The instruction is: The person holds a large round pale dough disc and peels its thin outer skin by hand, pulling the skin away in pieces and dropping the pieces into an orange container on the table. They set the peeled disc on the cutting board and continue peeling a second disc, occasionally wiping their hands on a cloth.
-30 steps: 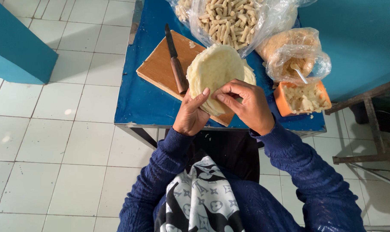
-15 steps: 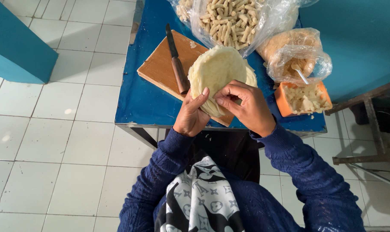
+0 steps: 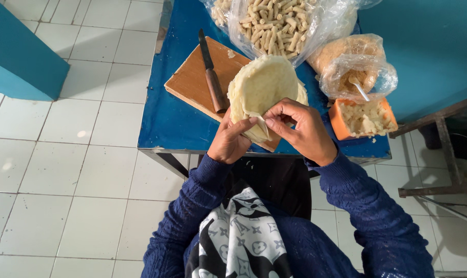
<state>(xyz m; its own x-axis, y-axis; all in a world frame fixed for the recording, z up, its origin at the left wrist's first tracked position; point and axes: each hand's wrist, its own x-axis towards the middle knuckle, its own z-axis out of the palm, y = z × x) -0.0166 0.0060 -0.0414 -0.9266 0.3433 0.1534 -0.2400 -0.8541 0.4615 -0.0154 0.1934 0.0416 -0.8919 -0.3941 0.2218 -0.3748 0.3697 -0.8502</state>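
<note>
Head view: left hand (image 3: pixel 229 141) and right hand (image 3: pixel 303 131) both pinch the near edge of a thin round dough wrapper (image 3: pixel 261 87), which lies over a wooden cutting board (image 3: pixel 192 82) beside a knife (image 3: pixel 211 72) on the blue table (image 3: pixel 171 123).

Left hand (image 3: pixel 229 141), right hand (image 3: pixel 301 128) pinch near edge of pale wrapper stack (image 3: pixel 261 85) over wooden board (image 3: pixel 195 77); knife (image 3: pixel 210 72) alongside.
</note>
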